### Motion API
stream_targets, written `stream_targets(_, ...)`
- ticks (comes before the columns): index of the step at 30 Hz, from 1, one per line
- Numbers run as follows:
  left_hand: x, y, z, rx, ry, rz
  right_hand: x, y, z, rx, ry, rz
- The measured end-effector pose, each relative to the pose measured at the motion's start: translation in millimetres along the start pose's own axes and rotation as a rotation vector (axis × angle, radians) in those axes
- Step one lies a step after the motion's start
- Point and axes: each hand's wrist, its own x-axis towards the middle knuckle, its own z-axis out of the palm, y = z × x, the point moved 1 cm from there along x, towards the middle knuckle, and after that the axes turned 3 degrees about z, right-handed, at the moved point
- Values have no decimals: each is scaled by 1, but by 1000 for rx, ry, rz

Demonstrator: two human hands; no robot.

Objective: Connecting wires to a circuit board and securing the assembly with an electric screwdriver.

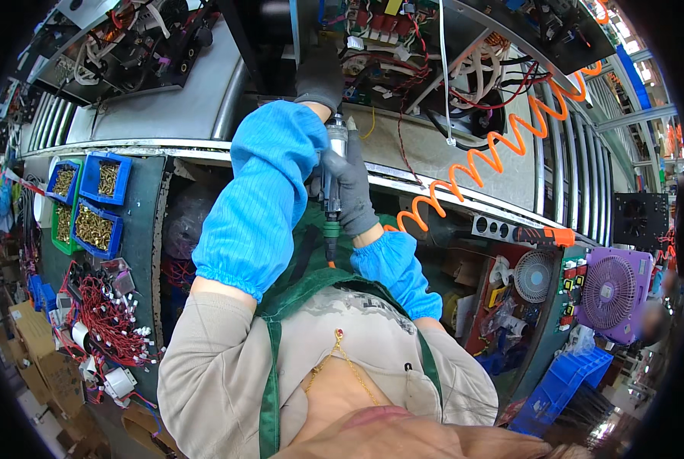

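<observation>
My right hand (351,187), in a grey glove with a blue sleeve cover, grips a pneumatic screwdriver (333,180) upright; an orange coiled air hose (502,141) runs off to the right from its lower end. My left hand (320,76), also grey-gloved, reaches forward and rests on the open electrical unit (403,46) full of red, black and white wires, next to the tool's tip. The tool's tip is hidden behind my left arm.
Blue and green bins of brass screws (89,203) stand at the left. Below them lie red wire harnesses (108,317) and cardboard boxes (43,359). A purple fan (613,294), a small white fan (533,275) and a blue crate (567,390) are at the right. A second open unit (128,46) sits at top left.
</observation>
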Motion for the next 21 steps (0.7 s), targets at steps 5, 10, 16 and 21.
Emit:
stream_targets(5,1,-6,29,40,536,284,1,-8,3,-87,39,-53)
stream_targets(10,-4,-3,10,22,447,220,3,-7,5,-58,10,-81)
stream_targets(16,-9,9,-7,-22,324,157,3,-7,-2,-72,-22,-43)
stream_targets(21,-9,2,-15,-33,259,93,-1,-14,10,-165,44,24)
